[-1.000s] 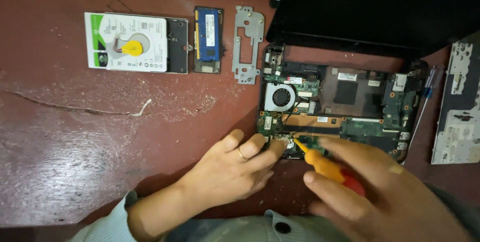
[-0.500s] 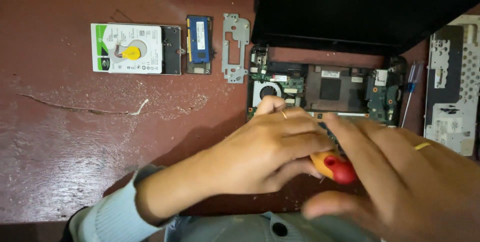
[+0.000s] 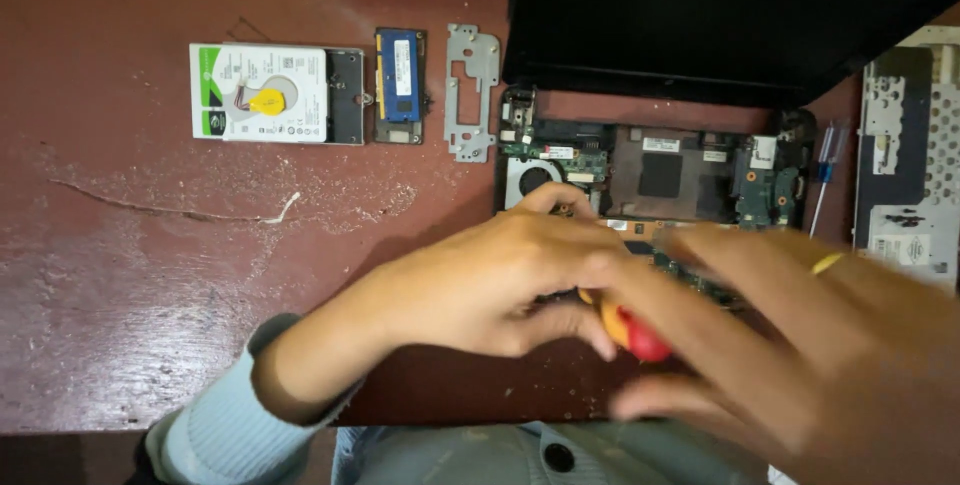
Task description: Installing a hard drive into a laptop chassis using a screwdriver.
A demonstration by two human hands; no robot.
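My left hand reaches from the lower left over the exposed laptop motherboard, its fingers curled around the orange upper part of a screwdriver with an orange and red handle. My right hand is blurred at the lower right, with a ring on one finger. Its long fingers lie across the handle's red end, but the blur hides whether they grip it. The screwdriver's tip is hidden under my hands. The open laptop's dark screen stands behind the board.
On the worn red table lie a hard drive with a yellow coin cell on it, a blue memory module and a metal bracket. A grey perforated cover plate and a small blue screwdriver lie at the right.
My left hand moved from beside the screwdriver to over its handle and curled around it. My right hand spread and blurred. The view shifted, so the laptop sits further right.
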